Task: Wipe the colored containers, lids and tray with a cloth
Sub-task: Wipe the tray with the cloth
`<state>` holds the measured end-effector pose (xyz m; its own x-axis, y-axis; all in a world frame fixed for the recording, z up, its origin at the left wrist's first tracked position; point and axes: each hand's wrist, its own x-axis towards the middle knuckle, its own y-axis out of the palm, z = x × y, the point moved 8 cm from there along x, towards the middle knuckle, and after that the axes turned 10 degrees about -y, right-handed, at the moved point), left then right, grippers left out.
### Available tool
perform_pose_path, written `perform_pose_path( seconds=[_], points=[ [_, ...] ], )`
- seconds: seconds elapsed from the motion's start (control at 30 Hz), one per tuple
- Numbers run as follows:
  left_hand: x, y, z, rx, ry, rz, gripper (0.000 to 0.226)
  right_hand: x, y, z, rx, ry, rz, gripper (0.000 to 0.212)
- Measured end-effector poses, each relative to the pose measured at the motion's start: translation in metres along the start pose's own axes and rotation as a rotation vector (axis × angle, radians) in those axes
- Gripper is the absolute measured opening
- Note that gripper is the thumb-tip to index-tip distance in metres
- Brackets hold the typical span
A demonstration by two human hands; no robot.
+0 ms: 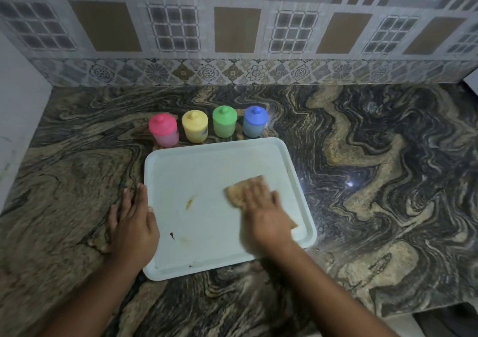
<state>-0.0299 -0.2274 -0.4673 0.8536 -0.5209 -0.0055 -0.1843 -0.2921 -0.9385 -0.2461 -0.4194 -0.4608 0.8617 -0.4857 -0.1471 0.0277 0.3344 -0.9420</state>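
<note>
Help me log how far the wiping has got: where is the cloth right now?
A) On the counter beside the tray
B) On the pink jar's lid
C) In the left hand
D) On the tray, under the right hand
D: the right hand presses the cloth flat on the white tray, while the left hand lies flat at the tray's left edge and holds nothing.

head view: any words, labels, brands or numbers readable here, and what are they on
No text here can be read.
Round yellow plastic lidded container: a small bluish label low on its side, too blurred to read.
Pink lidded container, green lidded container, blue lidded container, white rectangular plastic tray, tan cloth: no writing visible.
</note>
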Motion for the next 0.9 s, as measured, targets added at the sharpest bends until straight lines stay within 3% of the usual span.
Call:
perform_pose_path(
  seconds=[0.07, 0.13, 0.27, 0.37, 0.43, 0.5, 0.63, 0.7, 0.8, 0.9],
  points=[
    [0.001, -0.001, 0.0, 0.003, 0.003, 0.009, 0.061, 0.026, -0.008, -0.032, 0.002, 0.231, 0.034, 0.069],
    [0.002, -0.002, 0.0, 0.013, 0.023, 0.017, 0.061, 0.067, -0.012, -0.02, -0.027, 0.28, 0.052, 0.069],
    [0.003, -0.004, 0.001, 0.025, 0.038, 0.036, 0.061, 0.102, 0.013, 0.085, 0.017, -0.035, 0.051, 0.07],
    [0.002, -0.007, 0.0, 0.038, 0.036, 0.013, 0.061, 0.048, 0.035, 0.147, 0.018, -0.353, 0.12, 0.072],
    [0.001, -0.008, 0.0, 0.035, 0.023, 0.019, 0.062, 0.002, 0.042, 0.151, 0.061, -0.502, 0.162, 0.066],
    [0.001, -0.006, 0.001, 0.028, 0.028, 0.034, 0.062, -0.021, 0.038, 0.118, 0.1, -0.466, 0.155, 0.059],
    [0.001, -0.004, 0.002, 0.043, 0.032, 0.054, 0.061, 0.011, 0.003, 0.023, -0.002, -0.051, 0.021, 0.06],
    [0.0, -0.004, 0.001, 0.04, 0.035, 0.055, 0.061, 0.051, -0.001, 0.024, -0.024, 0.048, 0.016, 0.059],
    [0.001, -0.004, 0.002, 0.008, 0.037, 0.062, 0.061, 0.098, 0.014, 0.09, -0.016, -0.052, 0.077, 0.061],
    [0.0, -0.006, 0.001, -0.002, 0.042, 0.048, 0.062, 0.077, 0.039, 0.156, -0.035, -0.266, 0.127, 0.065]
  ],
)
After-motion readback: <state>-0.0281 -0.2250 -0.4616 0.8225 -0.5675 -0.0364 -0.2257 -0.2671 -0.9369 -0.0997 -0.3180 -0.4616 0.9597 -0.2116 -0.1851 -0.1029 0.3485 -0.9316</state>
